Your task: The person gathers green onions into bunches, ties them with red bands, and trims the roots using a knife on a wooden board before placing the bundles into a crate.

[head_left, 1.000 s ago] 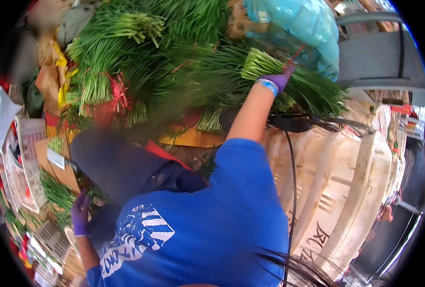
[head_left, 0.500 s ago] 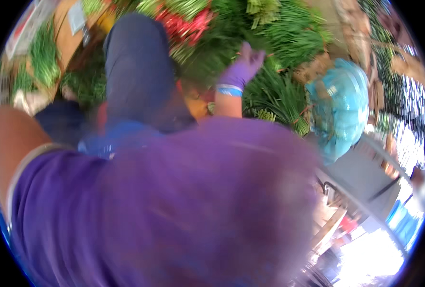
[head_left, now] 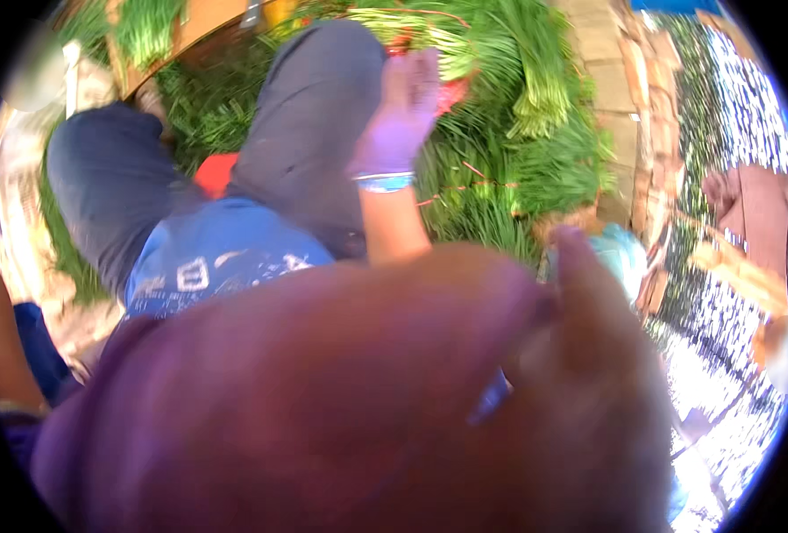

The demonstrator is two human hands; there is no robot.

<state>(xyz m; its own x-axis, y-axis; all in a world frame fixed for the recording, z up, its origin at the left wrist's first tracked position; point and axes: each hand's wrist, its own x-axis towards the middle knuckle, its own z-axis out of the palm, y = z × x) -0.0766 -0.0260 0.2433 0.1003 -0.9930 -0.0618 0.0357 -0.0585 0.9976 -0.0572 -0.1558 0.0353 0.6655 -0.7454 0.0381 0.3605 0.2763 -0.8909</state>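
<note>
Apparently, green bunches (head_left: 540, 98) lay partly gathered; what remained, I couldn't tell remotely; right hand (head_left: 398, 115) looked open beside greens; left hand (head_left: 340, 373) loomed blurred, grip unreadable.

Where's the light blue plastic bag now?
In the head view, the light blue plastic bag sits right of centre, just below the green leafy bundles, partly behind the blurred left hand.

Ground mostly hidden under heaped green leafy bunches (head_left: 536, 115), some bound with thin red ties (head_left: 474, 169). Brown board (head_left: 190, 27) nearby: bundle of green stalks (head_left: 145, 31) lying on it toward left edge, pale ends facing lower edge. Grey metal piece (head_left: 251, 14) at right edge; contact with board unclear.
</note>
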